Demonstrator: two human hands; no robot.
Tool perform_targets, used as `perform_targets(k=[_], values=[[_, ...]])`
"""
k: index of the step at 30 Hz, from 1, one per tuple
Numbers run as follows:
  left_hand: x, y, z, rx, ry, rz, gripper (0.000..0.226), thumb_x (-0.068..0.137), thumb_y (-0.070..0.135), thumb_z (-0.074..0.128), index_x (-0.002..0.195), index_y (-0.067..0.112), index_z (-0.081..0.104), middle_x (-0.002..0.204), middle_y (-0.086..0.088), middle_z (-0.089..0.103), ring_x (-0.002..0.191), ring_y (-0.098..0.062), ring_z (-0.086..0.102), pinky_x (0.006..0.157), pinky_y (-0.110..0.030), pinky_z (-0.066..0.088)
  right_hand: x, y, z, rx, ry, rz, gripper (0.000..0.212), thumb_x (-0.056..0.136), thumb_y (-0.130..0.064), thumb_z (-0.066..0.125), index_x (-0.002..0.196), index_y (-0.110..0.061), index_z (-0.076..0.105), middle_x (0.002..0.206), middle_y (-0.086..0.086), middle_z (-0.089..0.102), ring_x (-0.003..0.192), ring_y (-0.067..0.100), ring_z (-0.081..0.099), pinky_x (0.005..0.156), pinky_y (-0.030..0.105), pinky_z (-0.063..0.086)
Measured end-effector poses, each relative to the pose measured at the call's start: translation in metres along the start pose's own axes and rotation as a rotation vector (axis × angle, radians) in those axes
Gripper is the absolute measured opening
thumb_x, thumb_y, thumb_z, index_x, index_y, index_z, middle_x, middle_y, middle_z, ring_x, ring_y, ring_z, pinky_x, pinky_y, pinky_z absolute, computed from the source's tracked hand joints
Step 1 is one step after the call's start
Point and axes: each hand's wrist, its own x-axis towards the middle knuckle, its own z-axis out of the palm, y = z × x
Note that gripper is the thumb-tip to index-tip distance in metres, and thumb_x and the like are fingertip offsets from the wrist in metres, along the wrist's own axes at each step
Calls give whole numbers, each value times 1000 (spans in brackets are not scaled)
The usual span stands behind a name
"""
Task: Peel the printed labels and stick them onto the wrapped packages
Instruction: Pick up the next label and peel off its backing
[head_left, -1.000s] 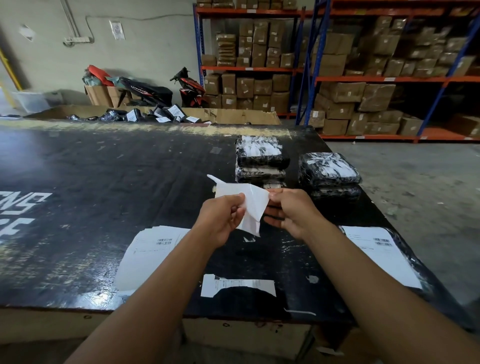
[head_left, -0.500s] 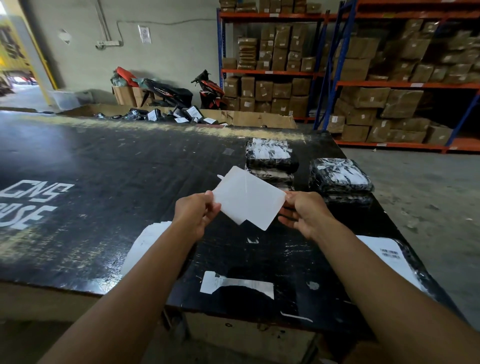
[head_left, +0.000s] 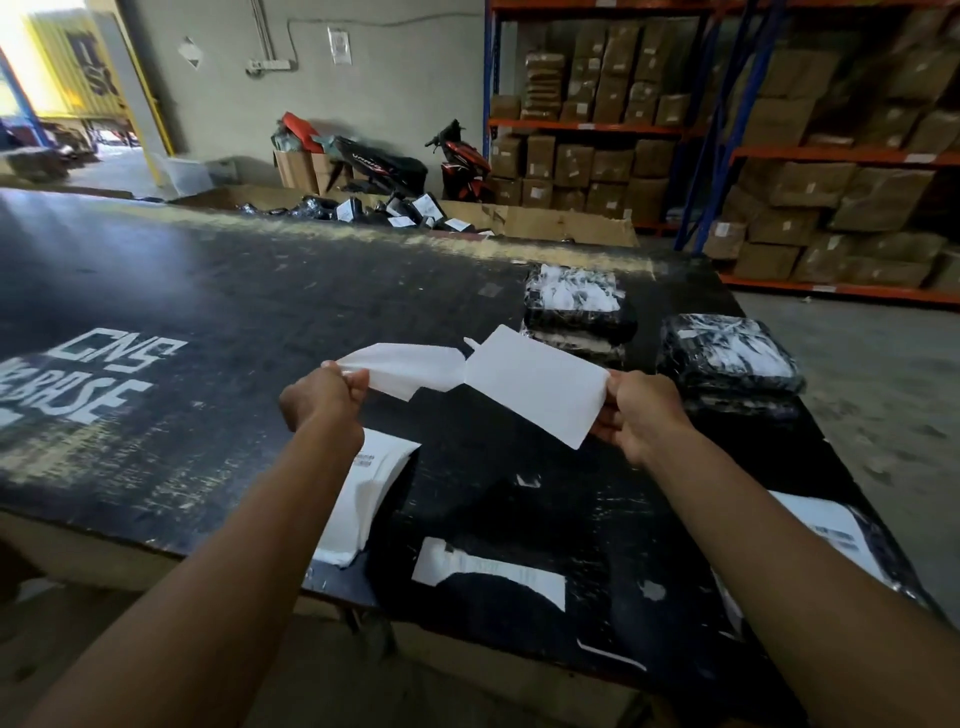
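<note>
1. Your left hand (head_left: 324, 397) is pinched shut on the end of a white strip (head_left: 408, 370) that curls away to the left, held up above the table (head_left: 208, 322).
2. Your right hand (head_left: 641, 415) grips the right edge of the label (head_left: 537, 387), thumb on top, fingers underneath. The label shows only its blank white side and tilts down toward you.
3. Strip and label meet at a fold between your hands; they are still joined there. Which is the backing, you cannot tell from this side.
4. Under your left forearm lies a stack of sheets (head_left: 371, 493), print visible at its top edge.
5. Near the table's front edge sits a torn paper scrap (head_left: 483, 571).
6. Under your right forearm is a package with a label on it (head_left: 826, 530), at the table's right edge.
7. Beyond your hands stand two stacks of wrapped packages: one (head_left: 576, 312) straight ahead, the other (head_left: 727, 358) just right of your right hand.
8. Behind the table: a cardboard bin of parcels (head_left: 545, 221) and shelves of boxes (head_left: 779, 156).
</note>
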Motion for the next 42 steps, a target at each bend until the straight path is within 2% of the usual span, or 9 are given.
perform_targets(k=[4, 7, 15, 20, 23, 29, 35, 39, 42], values=[[32, 6, 8, -12, 63, 13, 10, 93, 10, 61, 97, 4, 55, 81, -9, 64, 56, -9, 67, 60, -22, 58, 13, -7, 12, 38, 44, -12, 29, 99, -4, 39, 81, -14, 60, 81, 5, 65, 75, 23, 63, 78, 45, 54], [54, 2, 23, 60, 39, 24, 11, 88, 1, 58, 94, 3, 49, 74, -10, 60, 60, -13, 66, 66, -27, 59, 22, -11, 19, 26, 63, -29, 27, 99, -5, 41, 81, -14, 60, 83, 6, 65, 75, 24, 63, 69, 41, 55], [100, -45, 55, 326, -161, -102, 13, 82, -6, 65, 81, 0, 54, 86, -19, 64, 51, -16, 59, 44, -24, 55, 38, -6, 52, 40, 57, -23, 24, 98, -5, 42, 91, -12, 63, 84, 5, 65, 75, 22, 63, 60, 37, 51], [126, -64, 63, 493, -198, -93, 20, 78, -1, 69, 96, -6, 61, 85, -18, 63, 54, -22, 61, 61, -32, 56, 44, 0, 68, 59, 78, -4, 28, 99, -6, 42, 87, -14, 66, 81, 3, 68, 71, 20, 64, 60, 35, 52], [138, -65, 68, 569, -241, -110, 23, 77, -2, 71, 98, -8, 62, 89, -16, 62, 57, -23, 62, 56, -28, 54, 48, 4, 76, 49, 84, 11, 27, 99, -8, 42, 92, -13, 68, 84, 3, 71, 72, 20, 66, 59, 33, 51], [156, -68, 77, 957, -335, 146, 6, 80, 7, 67, 78, 6, 72, 76, -12, 72, 71, -24, 70, 61, -26, 49, 65, 5, 88, 30, 88, 28, 26, 101, -9, 40, 95, -14, 65, 88, 5, 72, 74, 21, 67, 64, 36, 54], [166, -68, 82, 1211, -262, 296, 21, 80, 31, 74, 89, 13, 75, 97, -16, 70, 93, -36, 66, 71, -34, 46, 81, 3, 100, -11, 47, 18, 25, 100, -8, 41, 92, -15, 64, 87, 4, 71, 75, 20, 65, 68, 36, 53], [163, -55, 89, 1145, -282, 319, 35, 86, 39, 64, 79, 6, 71, 92, -17, 67, 81, -35, 61, 75, -37, 48, 86, -4, 109, -67, 19, -10, 24, 100, -8, 42, 94, -14, 65, 93, 7, 72, 78, 21, 66, 66, 35, 53], [147, -41, 96, 889, -520, 105, 34, 90, 35, 65, 69, 8, 64, 68, -8, 63, 55, -19, 57, 51, -23, 45, 85, -11, 116, -176, 11, -111, 24, 99, -8, 43, 90, -14, 64, 90, 7, 69, 78, 20, 63, 66, 31, 51]])
